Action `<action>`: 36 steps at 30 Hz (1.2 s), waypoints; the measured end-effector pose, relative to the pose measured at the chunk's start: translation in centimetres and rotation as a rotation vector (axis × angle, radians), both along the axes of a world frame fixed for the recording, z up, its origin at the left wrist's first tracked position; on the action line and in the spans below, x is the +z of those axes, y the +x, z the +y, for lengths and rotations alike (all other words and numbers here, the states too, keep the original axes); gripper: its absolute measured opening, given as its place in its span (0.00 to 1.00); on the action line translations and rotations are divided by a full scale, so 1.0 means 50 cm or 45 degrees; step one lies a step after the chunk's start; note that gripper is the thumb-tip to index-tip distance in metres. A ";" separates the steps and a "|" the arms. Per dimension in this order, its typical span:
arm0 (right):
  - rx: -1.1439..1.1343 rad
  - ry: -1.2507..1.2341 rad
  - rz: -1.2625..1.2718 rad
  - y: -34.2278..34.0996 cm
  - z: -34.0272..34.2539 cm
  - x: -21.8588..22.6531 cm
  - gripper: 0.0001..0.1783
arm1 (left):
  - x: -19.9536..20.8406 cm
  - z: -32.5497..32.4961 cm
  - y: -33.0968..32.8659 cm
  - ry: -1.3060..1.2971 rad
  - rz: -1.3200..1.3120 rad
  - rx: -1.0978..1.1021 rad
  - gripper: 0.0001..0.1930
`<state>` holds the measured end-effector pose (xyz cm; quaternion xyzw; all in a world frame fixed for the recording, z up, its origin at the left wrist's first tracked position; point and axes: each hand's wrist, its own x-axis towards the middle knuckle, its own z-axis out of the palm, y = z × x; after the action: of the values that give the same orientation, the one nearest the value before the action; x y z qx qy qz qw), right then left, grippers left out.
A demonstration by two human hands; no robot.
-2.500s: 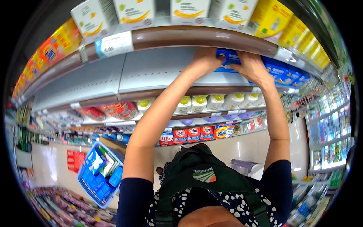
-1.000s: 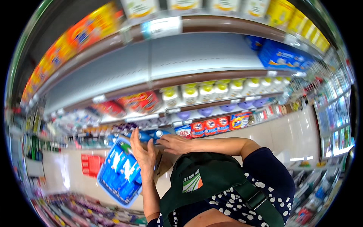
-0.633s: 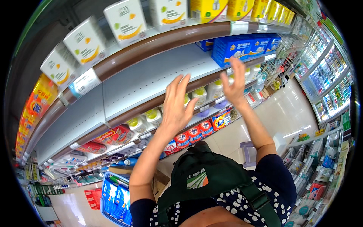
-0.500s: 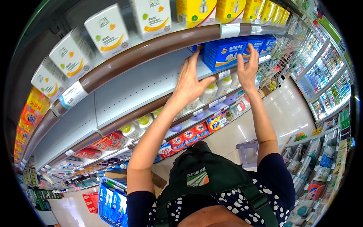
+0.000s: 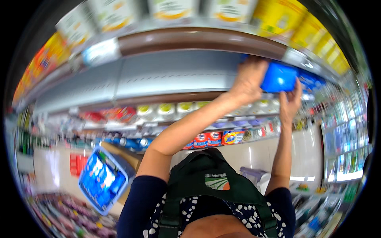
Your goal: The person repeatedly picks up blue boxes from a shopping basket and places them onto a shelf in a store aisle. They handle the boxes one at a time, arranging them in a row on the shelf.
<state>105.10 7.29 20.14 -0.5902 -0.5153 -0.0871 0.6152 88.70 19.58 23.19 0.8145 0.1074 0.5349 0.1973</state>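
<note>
A blue box (image 5: 279, 78) stands on the right part of the grey shelf (image 5: 174, 71), under the brown edge of the shelf above. My left hand (image 5: 251, 79) presses against its left side, the fingers bent and blurred. At its lower right corner, the thumb and fingers of my right hand (image 5: 291, 102) touch the box, which sits between both hands. More blue boxes (image 5: 312, 82) stand farther right on that shelf. A bit of blue shows behind my left fingers, too hidden to make out.
White boxes (image 5: 172, 11) and yellow boxes (image 5: 279, 18) line the upper shelf. White bottles with yellow-green tops (image 5: 166, 108) fill the shelf below. On the floor at left stands a blue basket (image 5: 82, 182) of blue packs, beside a red basket (image 5: 78, 163). A purple stool (image 5: 253, 173) stands near my right arm.
My view has turned and shifted. My left hand has moved in against the blue box's left side, and my right hand has come down to its lower right corner.
</note>
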 end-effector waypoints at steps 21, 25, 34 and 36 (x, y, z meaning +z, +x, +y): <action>1.796 -0.379 -0.563 -0.939 0.132 -0.160 0.49 | -0.203 -0.387 -1.024 -1.019 0.056 1.278 0.42; 2.151 -0.671 -0.321 -1.167 0.116 -0.250 0.49 | -0.284 -0.448 -1.251 -1.314 -0.009 1.368 0.50; 2.279 -0.630 -0.206 -1.530 0.074 -0.319 0.44 | -0.345 -0.480 -1.575 -1.232 -0.477 1.376 0.47; 2.231 -0.623 -0.272 -1.569 0.086 -0.363 0.42 | -0.389 -0.470 -1.606 -1.298 -0.517 1.307 0.47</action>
<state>26.64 11.61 1.98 -0.0907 -0.8370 0.4683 0.2680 8.41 -3.92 3.74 0.3551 0.6698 0.5832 0.2917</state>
